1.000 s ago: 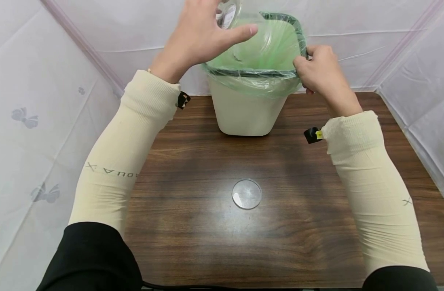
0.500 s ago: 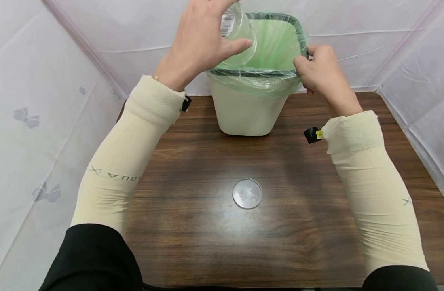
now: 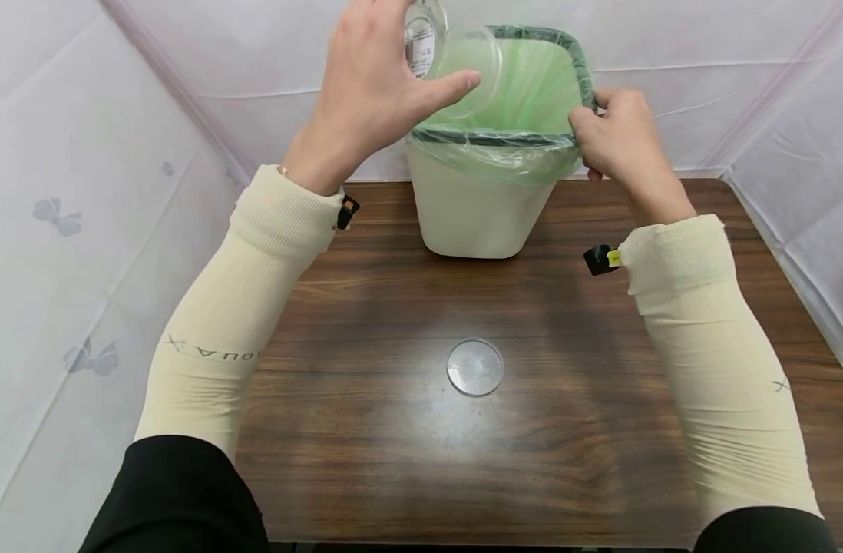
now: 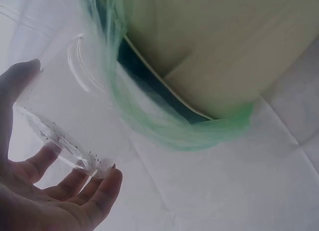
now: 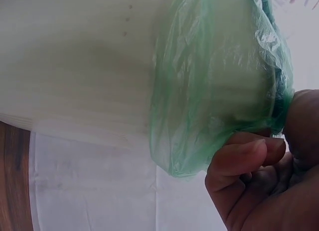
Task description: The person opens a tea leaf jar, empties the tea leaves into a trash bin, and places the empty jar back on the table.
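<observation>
My left hand (image 3: 373,84) grips a clear plastic jar (image 3: 421,48) with a white label, tipped over the left side of a trash bin (image 3: 480,219). Small dark specks cling near the jar's base in the left wrist view, where the fingers (image 4: 102,196) curl around its bottom end. A thin green bag (image 3: 535,88) lines the bin and folds over its dark green rim. At the bin's right front corner, my right hand (image 3: 618,142) pinches the rim through the bag, thumb and fingers bent around it. A clear round lid (image 3: 474,367) lies flat on the table.
The brown wood-grain table (image 3: 366,476) carries the bin at its back edge. White sheeting (image 3: 753,100) hangs behind and on both sides, close to the bin and to my left forearm. Black wrist cameras (image 3: 600,260) stick out from both cuffs.
The jar has swung and changed its tilt over the bin, my left hand shifting slightly with it. My right hand keeps its hold on the rim. The whole head view has shifted a little.
</observation>
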Demonstrator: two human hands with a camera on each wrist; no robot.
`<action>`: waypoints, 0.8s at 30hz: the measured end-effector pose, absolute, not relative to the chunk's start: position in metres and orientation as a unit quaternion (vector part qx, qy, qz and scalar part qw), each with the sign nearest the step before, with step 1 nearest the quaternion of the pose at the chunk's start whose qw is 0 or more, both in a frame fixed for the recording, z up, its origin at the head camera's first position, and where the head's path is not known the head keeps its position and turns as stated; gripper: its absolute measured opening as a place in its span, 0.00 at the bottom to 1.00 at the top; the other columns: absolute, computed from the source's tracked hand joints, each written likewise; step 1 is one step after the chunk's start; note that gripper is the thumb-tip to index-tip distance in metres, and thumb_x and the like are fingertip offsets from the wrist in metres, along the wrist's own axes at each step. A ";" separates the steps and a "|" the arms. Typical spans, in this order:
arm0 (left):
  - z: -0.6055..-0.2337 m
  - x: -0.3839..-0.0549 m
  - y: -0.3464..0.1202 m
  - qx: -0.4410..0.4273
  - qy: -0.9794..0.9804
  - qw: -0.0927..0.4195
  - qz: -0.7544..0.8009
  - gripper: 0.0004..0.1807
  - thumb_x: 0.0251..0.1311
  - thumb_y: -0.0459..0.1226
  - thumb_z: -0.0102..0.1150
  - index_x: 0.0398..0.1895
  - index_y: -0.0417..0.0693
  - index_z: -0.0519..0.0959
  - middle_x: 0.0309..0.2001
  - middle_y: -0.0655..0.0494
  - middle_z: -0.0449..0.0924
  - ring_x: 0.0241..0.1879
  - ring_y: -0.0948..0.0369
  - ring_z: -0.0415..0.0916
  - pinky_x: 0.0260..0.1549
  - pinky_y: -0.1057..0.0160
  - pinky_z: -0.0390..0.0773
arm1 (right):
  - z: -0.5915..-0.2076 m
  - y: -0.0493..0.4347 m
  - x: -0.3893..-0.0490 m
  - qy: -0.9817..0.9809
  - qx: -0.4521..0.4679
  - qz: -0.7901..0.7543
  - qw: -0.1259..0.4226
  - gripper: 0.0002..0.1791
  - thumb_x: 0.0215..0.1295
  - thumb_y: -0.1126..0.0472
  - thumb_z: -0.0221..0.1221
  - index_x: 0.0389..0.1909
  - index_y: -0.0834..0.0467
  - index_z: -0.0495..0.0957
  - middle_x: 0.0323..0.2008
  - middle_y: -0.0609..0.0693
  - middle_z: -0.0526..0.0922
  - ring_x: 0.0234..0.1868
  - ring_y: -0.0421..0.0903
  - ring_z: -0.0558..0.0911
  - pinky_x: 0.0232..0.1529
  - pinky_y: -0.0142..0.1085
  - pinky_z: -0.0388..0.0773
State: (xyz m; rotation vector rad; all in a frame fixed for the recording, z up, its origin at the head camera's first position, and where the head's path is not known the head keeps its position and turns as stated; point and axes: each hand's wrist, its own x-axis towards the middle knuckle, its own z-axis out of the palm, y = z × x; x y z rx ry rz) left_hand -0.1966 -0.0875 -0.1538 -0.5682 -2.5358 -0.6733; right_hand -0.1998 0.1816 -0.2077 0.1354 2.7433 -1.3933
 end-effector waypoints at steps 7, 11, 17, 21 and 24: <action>-0.155 -0.187 -0.094 -0.208 -0.905 0.261 -0.265 0.44 0.49 0.61 0.70 0.69 0.55 0.71 0.55 0.62 0.74 0.51 0.67 0.65 0.54 0.66 0.65 | -0.209 0.185 -0.203 0.873 0.056 -0.484 0.020 0.28 0.72 0.60 0.41 0.72 0.58 0.67 0.15 0.46 0.72 0.10 0.43 0.69 0.14 0.32 0.71; -0.157 -0.181 -0.098 -0.212 -0.894 0.272 -0.286 0.45 0.48 0.61 0.70 0.67 0.52 0.70 0.55 0.62 0.74 0.51 0.65 0.67 0.53 0.69 0.65 | -0.209 0.188 -0.205 0.861 0.064 -0.504 0.013 0.32 0.72 0.60 0.42 0.78 0.57 0.59 0.21 0.46 0.78 0.10 0.42 0.70 0.14 0.31 0.72; -0.160 -0.172 -0.102 -0.231 -0.871 0.298 -0.315 0.46 0.49 0.60 0.70 0.67 0.48 0.69 0.54 0.59 0.73 0.52 0.64 0.68 0.52 0.70 0.66 | -0.210 0.192 -0.205 0.848 0.068 -0.525 0.005 0.32 0.73 0.61 0.43 0.78 0.56 0.57 0.21 0.46 0.81 0.09 0.42 0.69 0.13 0.31 0.72; -0.162 -0.169 -0.104 -0.239 -0.858 0.313 -0.330 0.45 0.48 0.60 0.71 0.65 0.47 0.69 0.51 0.58 0.72 0.50 0.65 0.68 0.52 0.70 0.66 | -0.211 0.193 -0.204 0.841 0.065 -0.537 0.004 0.34 0.74 0.60 0.43 0.79 0.54 0.54 0.16 0.47 0.77 0.09 0.42 0.69 0.14 0.31 0.72; -0.164 -0.167 -0.106 -0.243 -0.851 0.318 -0.340 0.44 0.48 0.59 0.72 0.64 0.45 0.69 0.52 0.56 0.72 0.51 0.66 0.67 0.51 0.70 0.67 | -0.212 0.194 -0.203 0.836 0.062 -0.544 0.001 0.34 0.74 0.60 0.44 0.80 0.54 0.53 0.19 0.47 0.78 0.10 0.42 0.69 0.14 0.31 0.72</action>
